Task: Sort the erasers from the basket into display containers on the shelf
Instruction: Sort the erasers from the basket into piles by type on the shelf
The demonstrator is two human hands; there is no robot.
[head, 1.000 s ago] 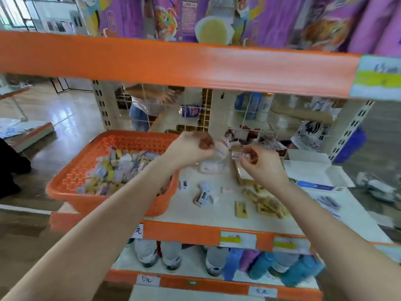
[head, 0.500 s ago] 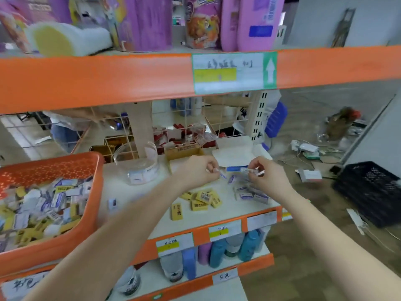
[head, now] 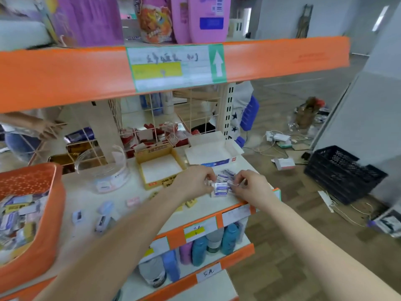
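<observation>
Two hands: your left hand [head: 194,181] and right hand [head: 249,185] meet near the front edge of the shelf [head: 86,198], fingertips facing each other.
Left hand: fingers curled, pinching the left end of the white-and-blue erasers [head: 221,189].
Right hand: fingers curled as well, pinching the right end of the same small stack.
Held stack: sits between your two hands, low over the shelf; whether it touches the surface you cannot tell.
Spare erasers [head: 226,173]: same colours, lying just beyond your fingertips.
White box [head: 211,149]: open, beyond both hands, blue panel facing you.
Yellow box [head: 155,184]: open, just left of your left hand.
Clear tub [head: 102,170]: further left, beyond the yellow box.
Yellow erasers [head: 191,202]: beside your left wrist.
Loose erasers [head: 101,222]: scattered left of your left forearm.
Basket [head: 58,192]: orange, well left of your left forearm, holding mixed erasers [head: 17,211].
</observation>
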